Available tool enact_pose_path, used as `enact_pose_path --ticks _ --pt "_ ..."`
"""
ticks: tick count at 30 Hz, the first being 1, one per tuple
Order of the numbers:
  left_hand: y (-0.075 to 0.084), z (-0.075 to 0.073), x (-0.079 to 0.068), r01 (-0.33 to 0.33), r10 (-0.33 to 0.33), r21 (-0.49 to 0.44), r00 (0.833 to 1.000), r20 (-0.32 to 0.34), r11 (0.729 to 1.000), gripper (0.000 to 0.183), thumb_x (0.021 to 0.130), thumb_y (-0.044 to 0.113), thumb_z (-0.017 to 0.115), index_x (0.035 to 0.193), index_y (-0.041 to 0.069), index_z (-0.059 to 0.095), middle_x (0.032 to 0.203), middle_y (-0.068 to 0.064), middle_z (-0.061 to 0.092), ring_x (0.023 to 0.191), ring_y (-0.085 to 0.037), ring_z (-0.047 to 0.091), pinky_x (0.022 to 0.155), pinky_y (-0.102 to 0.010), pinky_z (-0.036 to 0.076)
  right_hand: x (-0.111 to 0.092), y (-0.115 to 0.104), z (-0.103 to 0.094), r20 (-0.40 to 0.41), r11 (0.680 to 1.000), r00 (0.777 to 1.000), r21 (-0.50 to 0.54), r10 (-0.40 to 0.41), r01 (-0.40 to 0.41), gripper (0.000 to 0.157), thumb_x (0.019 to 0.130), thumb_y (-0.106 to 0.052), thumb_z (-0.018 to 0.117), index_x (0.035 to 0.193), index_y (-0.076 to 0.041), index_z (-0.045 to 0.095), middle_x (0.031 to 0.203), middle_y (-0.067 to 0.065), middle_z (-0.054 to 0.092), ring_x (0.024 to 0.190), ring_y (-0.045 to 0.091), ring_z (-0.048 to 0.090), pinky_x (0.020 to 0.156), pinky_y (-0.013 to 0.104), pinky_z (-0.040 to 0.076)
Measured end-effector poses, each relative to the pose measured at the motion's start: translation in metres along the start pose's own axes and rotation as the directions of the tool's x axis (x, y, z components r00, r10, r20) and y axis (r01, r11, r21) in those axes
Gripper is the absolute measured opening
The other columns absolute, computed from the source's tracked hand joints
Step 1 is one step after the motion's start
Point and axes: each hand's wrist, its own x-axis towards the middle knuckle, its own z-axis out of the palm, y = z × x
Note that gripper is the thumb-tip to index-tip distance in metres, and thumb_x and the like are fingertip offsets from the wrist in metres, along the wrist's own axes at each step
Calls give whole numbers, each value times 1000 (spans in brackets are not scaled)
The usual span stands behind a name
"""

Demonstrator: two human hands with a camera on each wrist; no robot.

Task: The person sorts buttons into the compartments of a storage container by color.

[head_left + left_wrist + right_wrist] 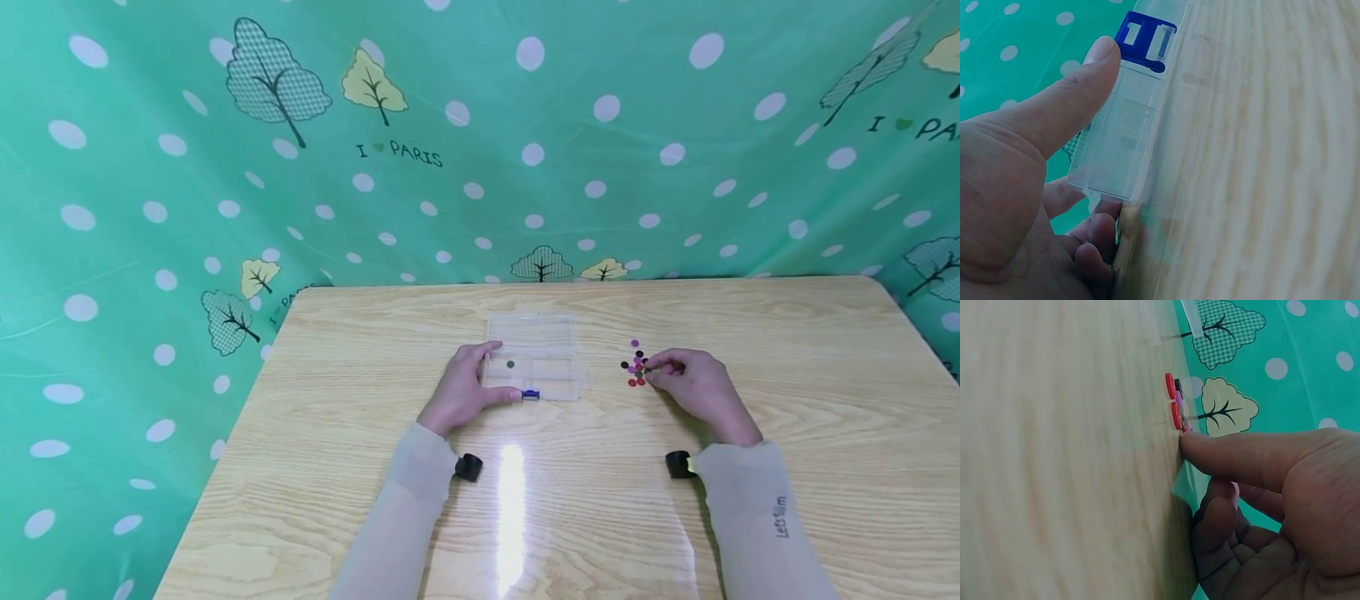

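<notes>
A wide-spread left hand grips a clear box, likely steadying it — the right hand, fingertips nearly together, touches discs, hold unclear.

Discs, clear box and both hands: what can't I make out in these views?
Head: the exact count of discs; they are tiny and crowded together.
Head: whether the right hand pinches one; it covers the spot.
Left wrist: the far end of the clear box, cut off by the top edge.
Right wrist: any discs behind the right hand, which blocks them.
</notes>
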Motion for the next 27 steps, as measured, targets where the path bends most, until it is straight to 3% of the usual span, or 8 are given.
enact_pose_path --ticks 9,17,24,27 --pt "2 -2 -1 -1 1 -5 1000 -1 1000 91 73 43 89 151 25 45 144 -10 46 107 -25 49 96 -43 46 2 0 0 22 1000 999 11 26 -26 20 96 -17 67 110 -2 70 92 8 62 79 22 53 68 34 42" --pt "1 -2 0 -3 3 -6 1000 -2 1000 92 72 43 89 151 25 46 146 -10 45 120 -28 48 105 -45 42 3 1 -2 35 1000 999 7 29 -29 21 95 -19 66 108 -2 67 93 9 61 82 24 52 71 35 42" --pt "0 -3 -1 -1 1 -7 1000 -5 1000 91 73 43 89 151 25 46 141 -9 48 107 -25 50 95 -43 46 3 0 -2 40 999 999 18 25 -26 21 95 -19 68 106 -1 66 92 9 61 81 23 52 70 34 42" --pt "1 -3 -1 -5 5 -8 1000 1 1000 92 73 43 89 151 25 46 143 -10 46 112 -26 50 99 -44 45 4 1 -2 45 999 998 9 31 -31 20 95 -19 67 105 -1 66 92 9 60 81 23 52 71 34 42"
